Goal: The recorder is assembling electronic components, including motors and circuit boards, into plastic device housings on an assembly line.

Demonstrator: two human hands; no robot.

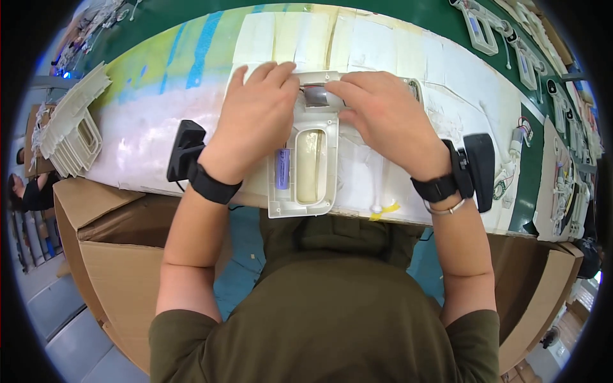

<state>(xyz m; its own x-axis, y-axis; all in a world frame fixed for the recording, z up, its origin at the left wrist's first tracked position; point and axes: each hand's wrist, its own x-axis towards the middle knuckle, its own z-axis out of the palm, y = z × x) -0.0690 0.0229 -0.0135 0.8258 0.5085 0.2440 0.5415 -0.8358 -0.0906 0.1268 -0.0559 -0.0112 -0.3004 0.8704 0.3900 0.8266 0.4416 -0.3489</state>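
A white plastic housing half [326, 205] with a long handle opening lies in front of me at the table's near edge. In its handle side sits a purple cylindrical battery [282, 169]. Across its far part lies a silver cylindrical motor [316, 96]. My left hand [263, 112] rests over the left of that far part, fingers curled on the housing; its thumb is mostly hidden. My right hand [386, 121] has its index finger and thumb at the motor's right end, closed about it. Black straps with devices sit on both wrists.
Nested white housing shells [80, 143] stand at the left. A wired motor [516, 142] lies on the right of the worktable [147, 153]. Farther right are several white units [477, 32] on a green surface. Cardboard boxes [128, 281] flank me below the table.
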